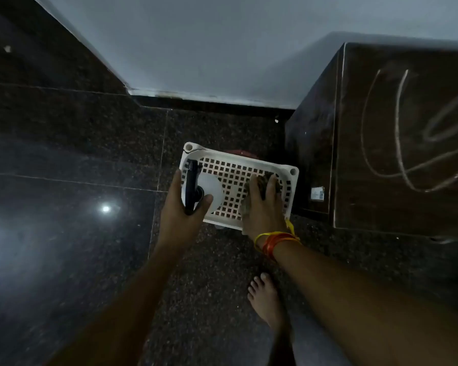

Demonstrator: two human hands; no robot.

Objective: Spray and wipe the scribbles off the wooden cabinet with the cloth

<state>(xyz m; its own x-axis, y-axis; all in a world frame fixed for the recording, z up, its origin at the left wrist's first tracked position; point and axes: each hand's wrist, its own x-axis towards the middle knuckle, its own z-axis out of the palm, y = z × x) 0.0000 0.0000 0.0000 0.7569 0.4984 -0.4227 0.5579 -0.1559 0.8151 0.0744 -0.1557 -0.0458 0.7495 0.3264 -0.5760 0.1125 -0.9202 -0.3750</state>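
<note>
A white perforated basket (249, 162) stands on the dark floor beside the wooden cabinet (397, 154). Pale scribbles (402, 128) loop across the cabinet's top. A spray bottle (209, 192) with a white body and dark trigger head stands at the basket's left end. My left hand (184, 210) curls around its dark head, thumb on the right side. My right hand (263, 207) lies over a brownish cloth (262, 180) at the basket's right end, fingers bent onto it. The cloth is mostly hidden under my hand.
A white wall (209, 48) with a dark skirting runs behind the basket. The floor (77, 154) is dark polished granite with a light glare at the left. My bare foot (265, 297) stands below the basket. Something red (242, 152) shows behind the basket's far rim.
</note>
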